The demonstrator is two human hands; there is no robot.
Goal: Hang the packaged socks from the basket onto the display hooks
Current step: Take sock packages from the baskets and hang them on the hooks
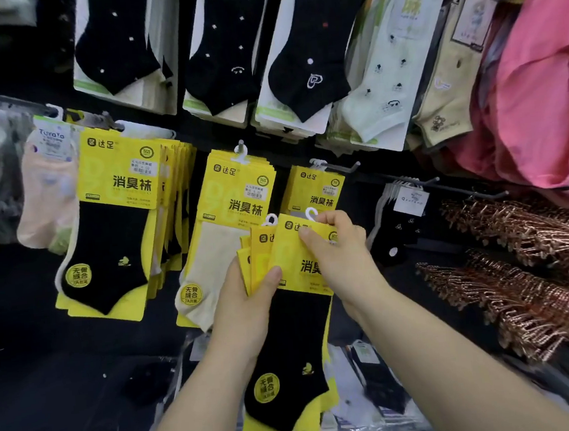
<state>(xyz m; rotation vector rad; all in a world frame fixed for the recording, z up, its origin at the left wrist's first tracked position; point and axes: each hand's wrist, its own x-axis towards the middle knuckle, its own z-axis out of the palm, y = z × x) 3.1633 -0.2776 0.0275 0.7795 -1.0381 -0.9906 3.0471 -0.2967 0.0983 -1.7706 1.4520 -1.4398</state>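
Left hand (248, 287): gripping fanned sock packs (295, 334) at mid-height.
Right hand (339, 248): pinching the frontmost card's top, beside its hanger loop (310, 213).
Long axis: upright, loop uppermost.
Nearest display hook (339, 167): just above, closer to right hand.

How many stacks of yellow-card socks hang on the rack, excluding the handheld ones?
3: black-sock stack at left, cream-sock stack in the middle, third stack at right, its lower part hidden behind the handheld packs.
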